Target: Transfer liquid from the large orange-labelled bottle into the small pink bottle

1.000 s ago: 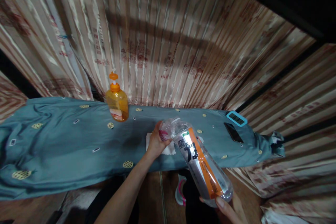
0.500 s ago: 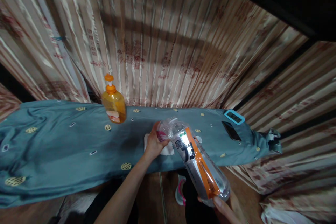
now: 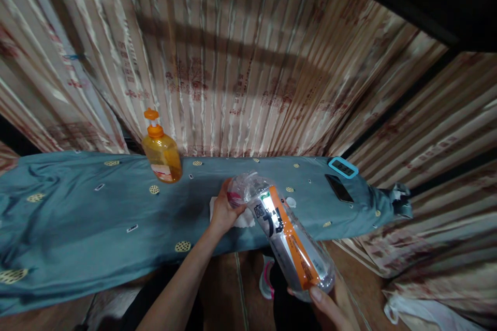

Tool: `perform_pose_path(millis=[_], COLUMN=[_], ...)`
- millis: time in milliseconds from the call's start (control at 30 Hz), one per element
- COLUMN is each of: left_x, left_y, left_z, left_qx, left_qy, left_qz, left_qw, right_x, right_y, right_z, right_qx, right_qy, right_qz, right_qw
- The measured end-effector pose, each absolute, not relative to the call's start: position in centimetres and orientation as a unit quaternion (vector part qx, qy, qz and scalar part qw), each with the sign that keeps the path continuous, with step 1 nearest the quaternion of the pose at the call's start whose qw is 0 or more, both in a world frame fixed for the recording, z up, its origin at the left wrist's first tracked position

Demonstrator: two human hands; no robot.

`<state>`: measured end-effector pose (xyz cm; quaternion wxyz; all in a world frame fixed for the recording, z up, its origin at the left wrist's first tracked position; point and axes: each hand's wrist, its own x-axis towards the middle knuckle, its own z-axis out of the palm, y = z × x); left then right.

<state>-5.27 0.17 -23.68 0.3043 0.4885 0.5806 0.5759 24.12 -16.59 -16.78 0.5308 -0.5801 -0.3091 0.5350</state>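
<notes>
fingers first: left hand [image 3: 223, 210] sits just below the middle of the frame, curled tight around the neck end of the clear plastic bottle [image 3: 283, 235], so the cap itself is buried under the fingers and i can't say whether it's on or off. something pinkish shows through the plastic right at that grip, too blurred to name. right hand [image 3: 330, 305] is down at the lower right, palm up, thumb pressed over the bottle's base, cupping it from beneath; part of that hand runs off the bottom edge. between the two, the bottle lies slanted, neck up toward centre, base down toward the lower right, orange-and-white label facing the camera. held at both ends like that it looks braced, one hand steadying the base while the other works the top, though that's my reading only. whether there's liquid inside is hard to tell.

just under the left hand, a white cloth [image 3: 244, 219] lies on the surface [image 3: 77, 217], which is draped in a teal patterned sheet. further out, left of centre, an orange pump bottle [image 3: 161, 154] stands upright near the back edge. far right of the surface: a dark phone [image 3: 339, 188] with a blue-rimmed device [image 3: 343, 167] just beside it. striped curtains [image 3: 233, 62] fill the top.
</notes>
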Motion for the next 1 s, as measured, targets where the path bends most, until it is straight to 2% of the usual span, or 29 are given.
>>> perform_pose_path(millis=[1000], left_x=[-5.4], left_y=[0.0], left_z=[-23.8], left_qx=[0.476], left_qy=[0.573], left_qz=[0.588], left_qw=[0.315], right_x=[24.2], right_y=[-15.6], right_z=[-18.4], right_qx=[-0.551], right_qy=[-0.342], right_qz=[0.543], right_qw=[0.534])
